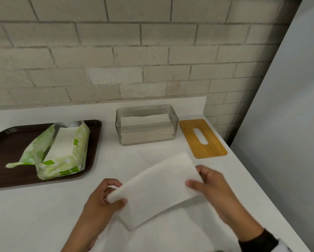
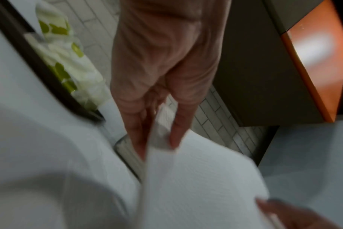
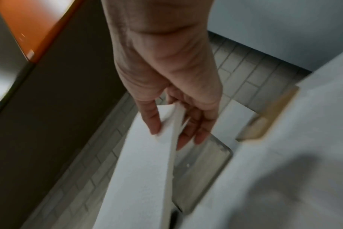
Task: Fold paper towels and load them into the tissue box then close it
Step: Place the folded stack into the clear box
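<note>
A folded white paper towel (image 1: 156, 188) is held above the counter between both hands. My left hand (image 1: 114, 194) pinches its near-left corner, thumb on top; the left wrist view shows that pinch on the paper towel (image 2: 196, 178). My right hand (image 1: 198, 177) pinches the right edge, and the right wrist view shows thumb and fingers clamping the paper towel (image 3: 147, 155). The clear tissue box (image 1: 146, 124) stands open at the back, partly filled with folded towels. Its wooden lid (image 1: 202, 138), with an oval slot, lies flat on the counter to the box's right.
A dark brown tray (image 1: 5, 142) at the left holds an opened green-and-white towel pack (image 1: 61, 153). The white counter (image 1: 43, 206) ends at a brick wall behind and drops off along its right edge beside a pale panel (image 1: 288, 124).
</note>
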The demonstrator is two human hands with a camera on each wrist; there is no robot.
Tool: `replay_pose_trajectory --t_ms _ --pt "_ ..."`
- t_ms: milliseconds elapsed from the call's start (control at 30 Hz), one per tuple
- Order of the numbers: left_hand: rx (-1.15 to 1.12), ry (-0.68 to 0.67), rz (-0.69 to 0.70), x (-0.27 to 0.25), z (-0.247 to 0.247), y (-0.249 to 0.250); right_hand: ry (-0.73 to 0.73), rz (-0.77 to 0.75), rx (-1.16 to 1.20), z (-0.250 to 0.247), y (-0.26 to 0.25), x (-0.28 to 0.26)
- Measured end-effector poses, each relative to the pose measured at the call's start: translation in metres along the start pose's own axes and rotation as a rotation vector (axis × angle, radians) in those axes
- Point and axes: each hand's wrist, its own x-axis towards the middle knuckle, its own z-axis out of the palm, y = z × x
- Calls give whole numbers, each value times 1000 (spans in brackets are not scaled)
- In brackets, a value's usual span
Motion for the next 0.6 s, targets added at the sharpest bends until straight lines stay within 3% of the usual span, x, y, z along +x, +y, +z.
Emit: replay_pose_trajectory --t_ms 67,133,233,333,400,600 --pt "94 -209 22 -7 -2 12 -27 -129 99 1 -29 0" --pt "50 -260 89 -12 9 25 -84 -236 159 11 -51 2" --pt "-106 -161 199 -13 35 41 -118 -334 215 33 -62 6" --pt "-236 30 262 -11 49 45 -63 -332 294 51 -52 6" --pt "-280 105 287 -9 50 47 -49 -323 228 61 -45 6" --pt "-252 173 415 -9 50 54 -11 -438 149 76 -47 6"
